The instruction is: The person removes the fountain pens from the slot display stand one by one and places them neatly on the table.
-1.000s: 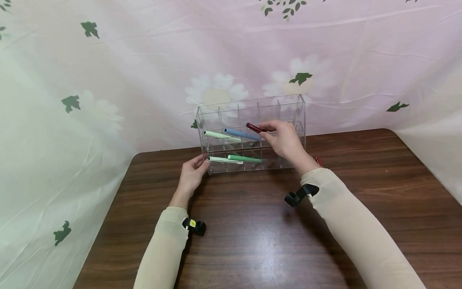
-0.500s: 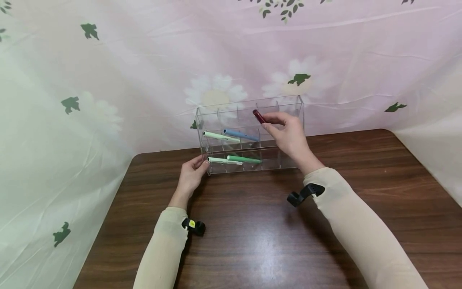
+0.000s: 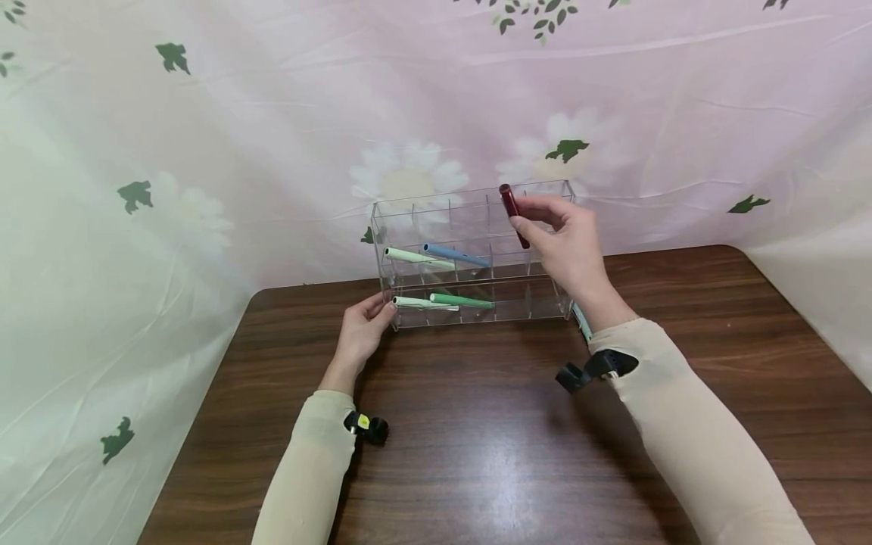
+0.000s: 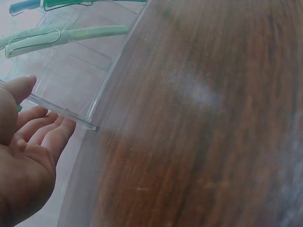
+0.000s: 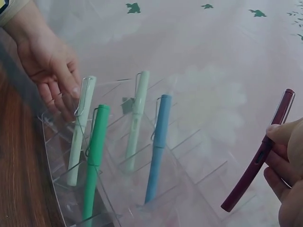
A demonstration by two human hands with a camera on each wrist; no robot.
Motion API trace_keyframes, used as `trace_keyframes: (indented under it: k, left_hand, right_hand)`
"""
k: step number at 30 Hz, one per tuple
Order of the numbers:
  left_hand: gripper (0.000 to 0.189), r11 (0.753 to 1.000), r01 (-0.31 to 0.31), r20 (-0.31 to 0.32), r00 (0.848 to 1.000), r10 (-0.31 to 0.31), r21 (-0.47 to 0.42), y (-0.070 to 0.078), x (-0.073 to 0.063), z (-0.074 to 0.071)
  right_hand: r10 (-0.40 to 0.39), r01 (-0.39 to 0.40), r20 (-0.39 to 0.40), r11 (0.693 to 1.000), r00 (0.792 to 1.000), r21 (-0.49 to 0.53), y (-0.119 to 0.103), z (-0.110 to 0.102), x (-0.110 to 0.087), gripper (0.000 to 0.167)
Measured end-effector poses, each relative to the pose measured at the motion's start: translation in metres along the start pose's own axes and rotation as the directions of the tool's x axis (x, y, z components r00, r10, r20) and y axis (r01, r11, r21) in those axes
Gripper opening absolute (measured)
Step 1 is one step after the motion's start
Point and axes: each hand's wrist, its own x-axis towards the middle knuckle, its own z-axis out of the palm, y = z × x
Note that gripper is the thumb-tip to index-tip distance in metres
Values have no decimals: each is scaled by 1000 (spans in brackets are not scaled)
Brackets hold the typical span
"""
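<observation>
Our right hand (image 3: 574, 246) is pinching a slim maroon pen (image 5: 249, 172), our left hand (image 3: 361, 333) a clear plastic rack (image 3: 511, 308); a yellow label (image 3: 364, 421) is showing illegibly.

Rack (image 3: 545, 306) is looking like clear plastic, edges catching light. Dark red pen (image 5: 258, 157) is showing glossy shine, wire clip (image 5: 289, 109) gleaming like metal. Green pen (image 5: 96, 153) and blue pen (image 5: 158, 149) are appearing smooth, plastic-like. Tabletop (image 3: 450, 401) is showing wood grain, glossily reflecting light. Backdrop (image 3: 286, 144) is looking like creased, matt cloth; sleeves (image 3: 702, 431) also showing matt cloth.
</observation>
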Motion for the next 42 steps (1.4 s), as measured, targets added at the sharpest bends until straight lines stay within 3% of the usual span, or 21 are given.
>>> trace_keyframes:
  k: [10, 18, 27, 31, 36, 42]
  left_hand:
    - [46, 999, 21, -3, 1000, -21, -25, -1, 0, 0]
    - [47, 999, 25, 0, 1000, -25, -21, 0, -1, 1]
    - [46, 999, 41, -7, 999, -41, -8, -2, -1, 1]
    - [46, 999, 41, -7, 999, -41, -4, -1, -1, 1]
    - [46, 999, 36, -6, 999, -36, 0, 0, -2, 1]
    - [46, 999, 38, -8, 999, -38, 2, 0, -3, 1]
  right_hand:
    - [16, -16, -3, 1000, 1000, 1, 0, -20, -13, 31]
    - [7, -8, -24, 1000, 1000, -21, 12, -39, -23, 32]
    - [52, -52, 2, 992, 999, -112, 21, -58, -39, 32]
    - [35, -35, -5, 989, 999, -146, 28, -65, -45, 32]
    - [15, -18, -21, 991, 1000, -134, 36, -70, -51, 32]
    - [54, -57, -24, 988, 998, -142, 45, -77, -59, 34]
